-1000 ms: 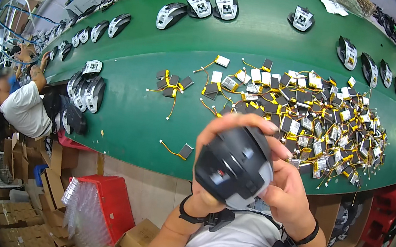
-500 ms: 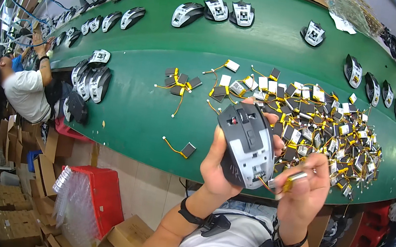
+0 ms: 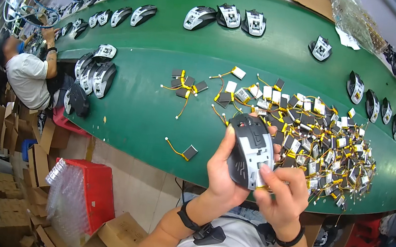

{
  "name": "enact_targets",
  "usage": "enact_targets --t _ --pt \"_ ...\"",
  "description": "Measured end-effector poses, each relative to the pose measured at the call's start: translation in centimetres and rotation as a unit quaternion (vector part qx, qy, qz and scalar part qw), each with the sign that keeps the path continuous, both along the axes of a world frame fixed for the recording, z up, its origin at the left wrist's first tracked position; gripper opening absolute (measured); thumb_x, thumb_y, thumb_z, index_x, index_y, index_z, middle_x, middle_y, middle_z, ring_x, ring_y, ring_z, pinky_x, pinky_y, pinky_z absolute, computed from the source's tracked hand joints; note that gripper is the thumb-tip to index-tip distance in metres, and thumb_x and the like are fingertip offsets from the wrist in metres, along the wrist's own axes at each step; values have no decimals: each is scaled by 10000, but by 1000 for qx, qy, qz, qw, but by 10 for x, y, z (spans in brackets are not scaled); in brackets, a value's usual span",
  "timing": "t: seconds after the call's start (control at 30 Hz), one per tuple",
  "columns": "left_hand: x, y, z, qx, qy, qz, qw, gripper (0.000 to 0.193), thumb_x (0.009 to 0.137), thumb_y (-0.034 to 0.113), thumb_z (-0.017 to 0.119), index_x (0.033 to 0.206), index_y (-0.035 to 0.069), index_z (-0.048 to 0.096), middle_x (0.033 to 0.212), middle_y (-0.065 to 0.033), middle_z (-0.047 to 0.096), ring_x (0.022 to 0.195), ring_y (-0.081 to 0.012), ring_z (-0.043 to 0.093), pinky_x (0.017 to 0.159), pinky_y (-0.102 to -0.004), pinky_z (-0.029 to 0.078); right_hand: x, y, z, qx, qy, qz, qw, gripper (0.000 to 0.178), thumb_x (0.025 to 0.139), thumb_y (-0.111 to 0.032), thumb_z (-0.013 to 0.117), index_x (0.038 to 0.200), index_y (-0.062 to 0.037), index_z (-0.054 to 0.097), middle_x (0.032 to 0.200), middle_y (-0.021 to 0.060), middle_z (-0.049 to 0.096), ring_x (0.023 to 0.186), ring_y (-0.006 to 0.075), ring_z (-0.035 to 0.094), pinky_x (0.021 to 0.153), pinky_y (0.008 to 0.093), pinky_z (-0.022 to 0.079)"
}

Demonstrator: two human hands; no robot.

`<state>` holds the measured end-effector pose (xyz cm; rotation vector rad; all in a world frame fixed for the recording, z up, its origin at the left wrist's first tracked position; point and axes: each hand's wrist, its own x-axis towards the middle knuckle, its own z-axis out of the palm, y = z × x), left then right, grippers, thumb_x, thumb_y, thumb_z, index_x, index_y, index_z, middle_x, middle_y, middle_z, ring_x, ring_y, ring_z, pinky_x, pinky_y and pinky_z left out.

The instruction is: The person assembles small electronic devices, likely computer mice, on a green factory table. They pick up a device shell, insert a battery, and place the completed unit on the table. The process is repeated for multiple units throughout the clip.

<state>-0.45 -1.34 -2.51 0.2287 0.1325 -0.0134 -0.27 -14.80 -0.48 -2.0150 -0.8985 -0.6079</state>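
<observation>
A computer mouse (image 3: 254,146), dark grey at the front with a white open frame at the back, rests in my left hand (image 3: 225,177), whose thumb and fingers wrap round its sides. My right hand (image 3: 284,194) is closed at the rear end of the mouse, its fingertips against the white frame. Between those fingertips shows a sliver of a small battery (image 3: 261,183) with yellow tape; the rest of it and its wires are hidden. A loose battery (image 3: 189,152) with a wire lead lies left of the mouse, and a large pile of batteries (image 3: 316,154) spreads to the right.
More mice (image 3: 229,16) line the green bench (image 3: 151,97), with a cluster of mice (image 3: 95,72) at its left end. A co-worker (image 3: 29,76) sits at far left. A red crate (image 3: 96,195) and cardboard boxes (image 3: 123,236) stand on the floor.
My right hand has brought the battery from beside the mouse onto its rear frame. The wires that showed are now covered. The view has shifted slightly, and a hand appears at the far right edge.
</observation>
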Motion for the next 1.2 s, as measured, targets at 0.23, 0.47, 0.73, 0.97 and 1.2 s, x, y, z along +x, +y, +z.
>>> enact_targets --t 0.23,0.47,0.73,0.97,1.2 --pt "-2 1 3 52 -9 -44 998 575 1014 494 317 1417 86 363 1285 -222 531 1000 -332 630 844 -441 552 6 -17 6 5 73 58 996 331 612 -89 868 912 -55 732 786 45 616 663 186 589 558 292 482" --pt "-1 3 9 64 -79 -89 991 544 1035 450 324 1462 115 294 1303 -175 514 1036 -287 618 881 -414 529 7 -14 20 38 96 9 995 289 611 -62 869 825 -48 674 790 51 647 659 205 621 571 304 506" --pt "0 10 -3 81 -46 -56 994 594 1019 503 290 1443 89 330 1318 -234 498 1007 -355 635 868 -468 552 5 -28 22 -137 -43 93 985 290 636 -50 818 889 -7 683 944 99 643 752 233 635 619 334 518" --pt "0 -6 7 100 -40 63 992 572 1023 499 280 1422 99 365 1282 -201 532 1025 -345 621 891 -468 531 3 -10 22 -52 -39 27 998 274 645 42 779 901 6 688 889 90 648 737 233 621 622 318 510" --pt "2 -2 7 65 1 83 994 529 1024 503 299 1366 122 430 1258 -179 558 1037 -338 610 904 -464 522 -10 -1 17 -139 -43 -52 988 362 664 -40 703 1027 -41 708 1083 68 610 942 245 588 733 366 433"
